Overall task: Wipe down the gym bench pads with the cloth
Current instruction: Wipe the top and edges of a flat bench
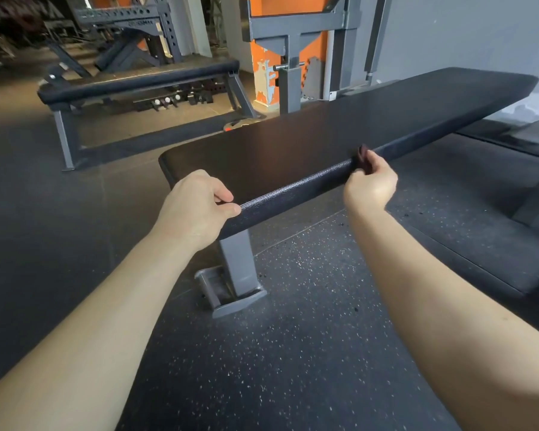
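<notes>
The cloth [362,155], dark and mostly hidden, looks light and soft, best held wadded in the fingers. The right grip [371,178] is closed around it, pressing it against the near side edge of the bench pad [324,135]. That pad looks firm, with textured vinyl. The left grip [199,203] curls over the same edge nearer the end, apparently steadying.
</notes>
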`<action>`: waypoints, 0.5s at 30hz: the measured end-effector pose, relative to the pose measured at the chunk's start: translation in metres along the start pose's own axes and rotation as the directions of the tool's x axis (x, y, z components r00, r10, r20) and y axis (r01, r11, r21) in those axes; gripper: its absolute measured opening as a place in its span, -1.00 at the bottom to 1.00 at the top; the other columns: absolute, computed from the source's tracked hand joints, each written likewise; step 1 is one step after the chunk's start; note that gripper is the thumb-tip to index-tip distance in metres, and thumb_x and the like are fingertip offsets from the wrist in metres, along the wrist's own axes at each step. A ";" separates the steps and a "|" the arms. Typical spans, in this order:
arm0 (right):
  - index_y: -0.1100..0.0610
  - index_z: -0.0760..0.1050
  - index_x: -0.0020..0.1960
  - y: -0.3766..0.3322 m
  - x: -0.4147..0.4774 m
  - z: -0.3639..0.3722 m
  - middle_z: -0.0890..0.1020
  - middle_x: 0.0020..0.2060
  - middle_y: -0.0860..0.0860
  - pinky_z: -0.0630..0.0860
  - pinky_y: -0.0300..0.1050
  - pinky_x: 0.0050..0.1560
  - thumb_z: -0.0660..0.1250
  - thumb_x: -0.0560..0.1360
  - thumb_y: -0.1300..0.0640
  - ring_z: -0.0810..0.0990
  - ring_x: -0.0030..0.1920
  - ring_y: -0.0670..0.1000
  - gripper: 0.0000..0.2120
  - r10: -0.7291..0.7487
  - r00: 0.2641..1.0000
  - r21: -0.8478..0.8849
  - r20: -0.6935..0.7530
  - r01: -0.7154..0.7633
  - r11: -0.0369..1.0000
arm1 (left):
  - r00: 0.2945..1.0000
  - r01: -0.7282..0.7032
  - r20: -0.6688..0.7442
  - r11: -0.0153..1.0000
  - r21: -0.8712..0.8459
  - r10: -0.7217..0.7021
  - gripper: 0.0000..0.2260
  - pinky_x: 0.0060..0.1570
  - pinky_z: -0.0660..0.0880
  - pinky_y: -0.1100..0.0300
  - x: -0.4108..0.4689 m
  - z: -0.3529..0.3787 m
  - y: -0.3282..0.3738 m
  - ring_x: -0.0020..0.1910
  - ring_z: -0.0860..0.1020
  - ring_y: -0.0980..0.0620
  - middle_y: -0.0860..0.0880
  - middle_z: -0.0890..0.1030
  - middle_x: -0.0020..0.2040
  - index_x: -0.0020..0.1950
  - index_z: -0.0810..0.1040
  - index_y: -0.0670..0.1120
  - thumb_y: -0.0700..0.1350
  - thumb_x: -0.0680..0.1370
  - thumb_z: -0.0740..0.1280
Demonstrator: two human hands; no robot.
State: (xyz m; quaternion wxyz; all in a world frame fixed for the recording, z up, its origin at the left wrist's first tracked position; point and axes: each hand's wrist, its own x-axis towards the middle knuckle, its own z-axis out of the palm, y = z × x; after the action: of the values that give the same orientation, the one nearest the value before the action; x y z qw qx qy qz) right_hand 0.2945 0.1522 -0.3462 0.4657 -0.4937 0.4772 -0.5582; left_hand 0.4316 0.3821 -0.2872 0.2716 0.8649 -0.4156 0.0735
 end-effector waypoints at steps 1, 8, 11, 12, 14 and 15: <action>0.07 0.62 0.34 0.002 0.000 0.001 0.68 0.16 -0.13 0.29 -0.70 0.01 0.17 0.55 0.44 0.59 0.20 -0.20 -0.50 -0.001 1.000 -0.018 0.010 0.002 1.000 | 1.000 0.006 0.002 1.000 -0.007 -0.006 -0.79 0.06 0.46 0.13 0.001 0.000 -0.001 -0.01 0.48 0.08 0.09 0.50 0.05 0.12 0.69 -0.04 0.01 0.53 0.50; -0.03 0.63 0.19 0.000 0.005 -0.005 0.68 0.04 -0.09 0.41 -0.28 0.05 0.15 0.54 0.38 0.64 0.12 0.00 -0.55 -0.001 1.000 -0.283 -0.025 -0.006 0.959 | 1.000 0.006 -0.001 1.000 -0.006 -0.006 -0.81 0.03 0.41 0.18 0.001 0.003 -0.002 0.00 0.45 0.10 0.04 0.56 0.16 0.10 0.70 -0.03 0.01 0.54 0.49; 0.03 0.63 0.04 0.009 -0.025 0.000 0.68 -0.10 -0.03 0.48 -0.18 0.03 0.23 0.53 0.33 0.65 0.01 0.10 -0.71 -0.009 1.000 -0.288 0.003 0.009 0.958 | 1.000 0.001 0.015 1.000 0.001 -0.001 -0.81 0.00 0.41 0.18 0.003 0.003 -0.003 -0.01 0.47 0.10 0.03 0.56 0.14 0.08 0.71 -0.04 0.02 0.53 0.50; 0.05 0.62 0.00 0.013 -0.039 0.002 0.68 -0.13 -0.02 0.50 -0.15 0.03 0.24 0.53 0.33 0.65 -0.02 0.11 -0.75 -0.027 0.999 -0.284 0.039 0.037 0.958 | 1.000 0.000 0.024 1.000 0.006 0.000 -0.80 -0.02 0.41 0.18 0.004 0.002 -0.003 -0.02 0.48 0.09 0.03 0.57 0.13 0.08 0.71 -0.04 0.02 0.53 0.50; 0.07 0.62 0.00 0.019 -0.064 0.006 0.68 -0.12 0.01 0.55 -0.10 0.05 0.26 0.54 0.32 0.64 -0.03 0.11 -0.77 -0.073 0.989 -0.260 0.132 0.105 0.960 | 0.999 -0.004 0.049 1.000 0.020 0.003 -0.80 -0.02 0.42 0.18 0.007 0.000 -0.002 -0.03 0.48 0.09 0.02 0.58 0.15 0.08 0.71 -0.04 0.02 0.53 0.50; 0.06 0.64 0.04 0.022 -0.075 0.007 0.68 -0.08 0.02 0.56 -0.09 0.09 0.27 0.55 0.30 0.64 -0.02 0.10 -0.77 -0.099 0.978 -0.260 0.182 0.145 0.955 | 0.998 -0.008 0.065 1.000 0.028 0.006 -0.81 -0.01 0.43 0.17 0.008 -0.001 -0.002 -0.02 0.48 0.09 0.01 0.59 0.16 0.08 0.71 -0.03 0.03 0.53 0.50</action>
State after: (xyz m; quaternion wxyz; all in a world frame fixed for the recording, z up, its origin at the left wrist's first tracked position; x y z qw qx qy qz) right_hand 0.3088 0.2233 -0.3755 0.3963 -0.6265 0.4773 -0.4719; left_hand 0.4387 0.3780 -0.2843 0.2454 0.8693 -0.4260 0.0520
